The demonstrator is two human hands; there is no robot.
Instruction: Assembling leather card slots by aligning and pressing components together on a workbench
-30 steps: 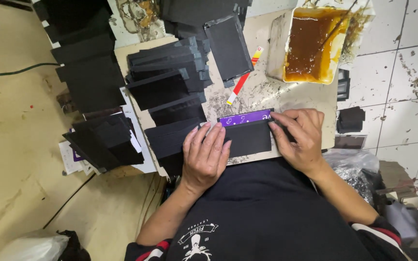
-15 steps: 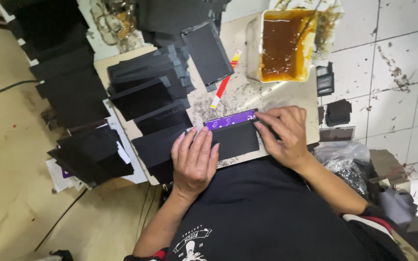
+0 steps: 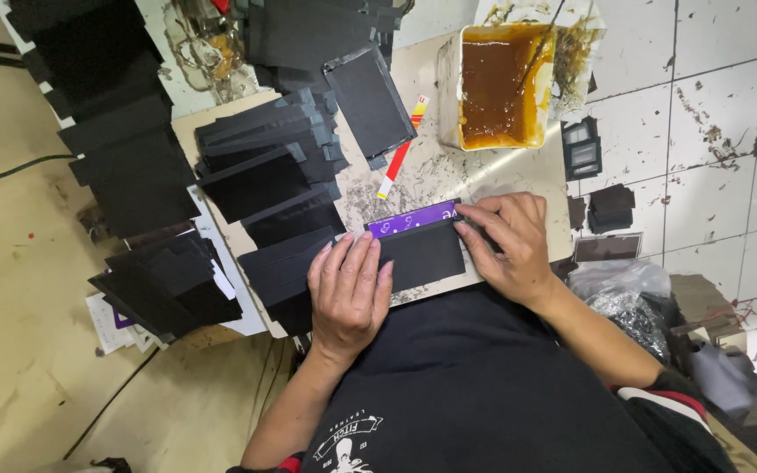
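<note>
Left hand (image 3: 350, 293) lies flat, palm down, fingers spread a bit, pressing on the left part of a black sheet (image 3: 422, 254) at the near edge of the surface (image 3: 449, 171). Right hand (image 3: 505, 241) is at the sheet's right end, fingers curled onto its top right corner; can't tell if they pinch it or just press. Hands apart, one at each end of the sheet.

Purple strip (image 3: 412, 219) runs along the sheet's far edge, touching it, w/ the right fingertips at its right end.

Left of the sheet: fanned row of black sheets (image 3: 265, 166) overlapping each other, going up toward the far side. Beyond that, off the surface edge, more black stacks (image 3: 120, 131) and a lower pile (image 3: 164, 280) w/ some white paper (image 3: 221, 254) under it.

Far side: one black card (image 3: 370, 101) lying tilted, red-white stick (image 3: 402, 153) just beside its near corner. Tub of brown glue (image 3: 497, 83) at far right of the surface, rim smeared, surface around it stained.

Right, on the tiled floor (image 3: 729, 114): small dark pieces (image 3: 611, 208), clear bag (image 3: 628, 293) near the right forearm.
</note>
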